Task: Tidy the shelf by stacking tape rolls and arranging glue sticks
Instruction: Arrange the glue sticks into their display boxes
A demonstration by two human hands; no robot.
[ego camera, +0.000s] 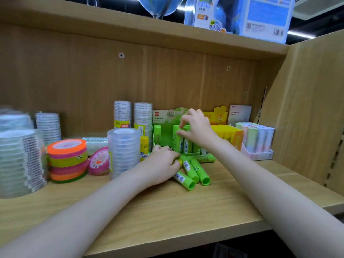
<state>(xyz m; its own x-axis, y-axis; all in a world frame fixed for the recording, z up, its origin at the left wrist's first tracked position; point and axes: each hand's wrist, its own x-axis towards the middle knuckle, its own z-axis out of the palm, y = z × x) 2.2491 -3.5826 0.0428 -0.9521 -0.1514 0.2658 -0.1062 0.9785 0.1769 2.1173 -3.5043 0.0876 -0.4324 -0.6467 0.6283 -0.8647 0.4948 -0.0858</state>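
A green display box [168,118] at mid shelf holds upright green glue sticks [157,131]. My right hand [197,127] pinches the top of one upright green glue stick [176,140] in the box. Three green glue sticks [201,173] lie loose on the shelf board in front of the box. My left hand [162,164] is curled over the near ends of these, gripping a glue stick with a yellow end [180,162]. Stacks of clear tape rolls [123,151] and a colourful tape stack [68,161] stand to the left.
A yellow glue stick box [229,133] and a pastel glue stick box [256,142] stand right of the green one. A pink tape roll [98,162] leans by the clear stack. One yellow glue stick [144,146] stands alone. Wooden side wall [307,108] closes the right.
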